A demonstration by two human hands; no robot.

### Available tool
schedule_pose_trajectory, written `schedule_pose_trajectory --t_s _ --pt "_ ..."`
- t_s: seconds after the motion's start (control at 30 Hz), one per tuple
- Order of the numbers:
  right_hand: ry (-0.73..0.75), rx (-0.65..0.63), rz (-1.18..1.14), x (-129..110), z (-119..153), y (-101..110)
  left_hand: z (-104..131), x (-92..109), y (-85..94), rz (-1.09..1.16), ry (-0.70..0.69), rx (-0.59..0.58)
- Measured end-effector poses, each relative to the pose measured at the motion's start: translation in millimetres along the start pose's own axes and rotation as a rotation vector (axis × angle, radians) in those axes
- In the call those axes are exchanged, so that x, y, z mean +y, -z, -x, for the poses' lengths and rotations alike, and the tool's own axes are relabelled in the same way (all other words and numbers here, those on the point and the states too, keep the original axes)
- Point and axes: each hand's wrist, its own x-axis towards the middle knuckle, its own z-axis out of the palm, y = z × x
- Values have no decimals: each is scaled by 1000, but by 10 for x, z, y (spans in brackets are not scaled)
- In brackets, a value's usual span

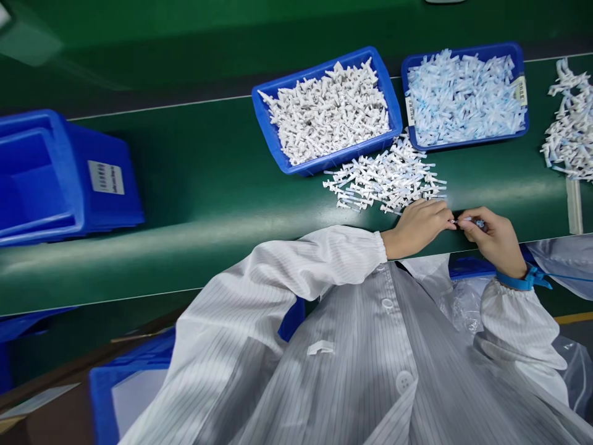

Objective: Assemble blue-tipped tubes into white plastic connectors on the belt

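Close together at the table's near edge, my left hand (419, 224) and my right hand (496, 240) meet at the fingertips. The left fingers pinch a small white plastic fitting (453, 221), mostly covered. Between right thumb and forefinger is a small pale-blue plastic tube (467, 219), and a few more bluish pieces (480, 224) sit in the curled palm. Just beyond my left hand lies a loose pile of white fittings with pale-blue tubes on them (393, 176). White fittings (328, 111) fill one blue tray (269, 135); pale-blue tubes (466, 99) fill another blue tray (472, 143).
Stacked blue bins (109, 207) with a label stand at the left of the green tabletop (199, 179). Another pile of white and blue pieces (572, 130) lies far right, above a pale strip (574, 207). A blue wrist strap (516, 282) with a cord circles my right wrist.
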Motion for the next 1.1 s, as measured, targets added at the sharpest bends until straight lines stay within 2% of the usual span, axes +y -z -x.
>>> schedule_pose_trajectory --t_s 0.43,0.7,1.1 --pt "109 68 68 -1 -32 -69 -17 -4 16 -13 -12 0" --pt "176 53 78 55 -58 -69 -33 15 53 -25 -2 -26" --pt "368 116 255 -1 -76 -100 -22 4 26 -89 -22 -32"
